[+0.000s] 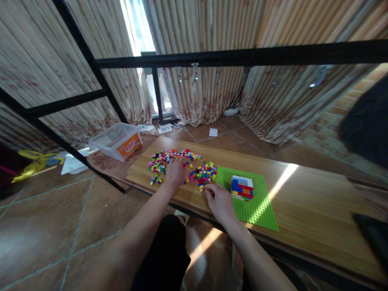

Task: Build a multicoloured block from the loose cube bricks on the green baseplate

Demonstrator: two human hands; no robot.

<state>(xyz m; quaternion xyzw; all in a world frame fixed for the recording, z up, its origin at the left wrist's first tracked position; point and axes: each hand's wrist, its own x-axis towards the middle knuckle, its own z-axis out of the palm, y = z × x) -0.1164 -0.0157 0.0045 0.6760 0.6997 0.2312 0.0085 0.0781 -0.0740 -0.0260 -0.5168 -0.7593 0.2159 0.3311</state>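
Note:
Many small toy building bricks in mixed colours lie in two loose heaps on the wooden table. My left hand (176, 173) rests palm down at the edge of the larger heap of bricks (160, 159), its fingers stretched forward among them. At the near edge of the smaller heap (206, 173), my right hand (220, 201) has thumb and forefinger brought together; whatever is between the tips is too small to make out. Just right of that hand lies a green baseplate (263, 202), bearing a blocky build (241, 188) of white, blue, red and yellow bricks.
A clear plastic bin (117, 139) with an orange label stands beyond the table's left end. The long wooden table (318, 206) runs off to the right, where a dark flat object (371, 230) lies. Black metal bars (212, 57) and striped curtains (203, 24) rise behind it.

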